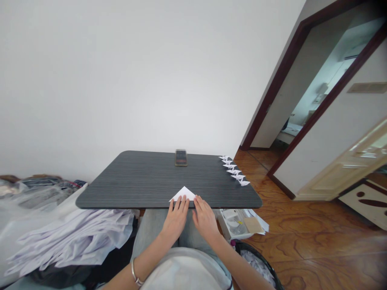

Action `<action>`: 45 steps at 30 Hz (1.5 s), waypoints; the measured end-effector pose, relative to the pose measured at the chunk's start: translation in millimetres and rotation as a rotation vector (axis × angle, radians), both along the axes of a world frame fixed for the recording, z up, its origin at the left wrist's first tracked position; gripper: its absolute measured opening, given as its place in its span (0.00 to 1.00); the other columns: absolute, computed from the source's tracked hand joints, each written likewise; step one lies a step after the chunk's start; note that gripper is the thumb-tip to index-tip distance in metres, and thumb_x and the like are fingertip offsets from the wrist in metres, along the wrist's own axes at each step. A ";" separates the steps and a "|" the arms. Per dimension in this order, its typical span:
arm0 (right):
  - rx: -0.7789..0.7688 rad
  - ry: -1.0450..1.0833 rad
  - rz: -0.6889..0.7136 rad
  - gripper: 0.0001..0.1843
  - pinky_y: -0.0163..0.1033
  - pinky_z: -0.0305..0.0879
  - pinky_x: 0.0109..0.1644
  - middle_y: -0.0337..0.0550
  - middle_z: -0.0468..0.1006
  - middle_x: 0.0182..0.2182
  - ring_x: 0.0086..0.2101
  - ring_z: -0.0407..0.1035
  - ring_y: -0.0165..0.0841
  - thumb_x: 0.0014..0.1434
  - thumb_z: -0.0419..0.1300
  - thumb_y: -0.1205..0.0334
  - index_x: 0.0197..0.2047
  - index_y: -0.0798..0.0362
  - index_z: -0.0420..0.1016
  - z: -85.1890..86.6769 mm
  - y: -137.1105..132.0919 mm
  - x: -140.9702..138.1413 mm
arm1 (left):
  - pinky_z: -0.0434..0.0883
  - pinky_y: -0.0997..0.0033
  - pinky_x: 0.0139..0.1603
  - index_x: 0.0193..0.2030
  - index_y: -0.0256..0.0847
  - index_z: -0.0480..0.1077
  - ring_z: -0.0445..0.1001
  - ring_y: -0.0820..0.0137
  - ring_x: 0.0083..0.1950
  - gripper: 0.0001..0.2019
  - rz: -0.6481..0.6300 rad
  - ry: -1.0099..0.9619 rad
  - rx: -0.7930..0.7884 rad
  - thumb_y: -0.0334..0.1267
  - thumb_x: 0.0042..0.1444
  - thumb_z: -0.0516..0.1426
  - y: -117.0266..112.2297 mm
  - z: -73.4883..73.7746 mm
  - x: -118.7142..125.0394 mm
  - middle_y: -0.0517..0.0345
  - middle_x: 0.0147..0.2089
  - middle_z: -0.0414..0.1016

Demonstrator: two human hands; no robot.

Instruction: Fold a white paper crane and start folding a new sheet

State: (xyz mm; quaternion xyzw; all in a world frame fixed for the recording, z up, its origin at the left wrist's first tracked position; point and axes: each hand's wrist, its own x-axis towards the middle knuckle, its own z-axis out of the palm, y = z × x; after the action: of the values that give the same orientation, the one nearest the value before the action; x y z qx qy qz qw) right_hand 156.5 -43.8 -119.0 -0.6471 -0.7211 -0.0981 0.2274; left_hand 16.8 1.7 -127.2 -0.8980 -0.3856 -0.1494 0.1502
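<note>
A white sheet of paper [184, 191], folded into a triangle, lies at the front edge of the dark table with its peak pointing away from me. Across its lower left part rests my left hand [177, 215], fingers stretched out flat on the paper. My right hand [204, 216] touches the triangle's right corner, its fingers extended and close together, the thumb lower near the table edge. Along the table's right side stands a row of several folded paper cranes [234, 171].
The dark wood-grain table [145, 177] stands against a white wall. A phone on a stand [181, 157] is at its back. At right below are a white box [234, 225] and a bin with crumpled paper [258, 262]. Piled white cloth [75, 237] lies at left.
</note>
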 end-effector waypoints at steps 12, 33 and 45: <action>0.043 -0.023 -0.156 0.18 0.47 0.48 0.56 0.50 0.66 0.54 0.56 0.55 0.40 0.59 0.48 0.63 0.51 0.55 0.68 6.8 -10.3 14.4 | 0.51 0.49 0.58 0.63 0.46 0.45 0.52 0.59 0.63 0.29 -0.005 0.027 0.006 0.28 0.54 0.45 -1.9 2.4 0.9 0.48 0.63 0.54; 0.008 0.013 -0.098 0.17 0.47 0.49 0.54 0.50 0.65 0.54 0.56 0.53 0.40 0.57 0.50 0.64 0.50 0.51 0.68 13.8 -6.3 16.1 | 0.54 0.48 0.57 0.61 0.45 0.51 0.56 0.56 0.60 0.24 0.014 0.005 -0.001 0.30 0.56 0.45 -4.3 8.2 6.6 0.47 0.61 0.57; 0.029 -0.036 -0.125 0.16 0.47 0.51 0.53 0.51 0.66 0.54 0.55 0.56 0.42 0.58 0.50 0.62 0.48 0.53 0.70 16.1 -9.4 25.9 | 0.54 0.53 0.58 0.59 0.39 0.55 0.56 0.59 0.61 0.23 0.029 0.016 0.006 0.29 0.55 0.45 1.2 9.8 -2.1 0.47 0.61 0.58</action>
State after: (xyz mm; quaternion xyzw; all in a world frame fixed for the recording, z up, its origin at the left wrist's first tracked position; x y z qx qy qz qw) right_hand 182.4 -53.2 -102.9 -0.6855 -0.6818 -0.1340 0.2174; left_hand 14.7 2.9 -117.4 -0.8931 -0.3968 -0.1412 0.1582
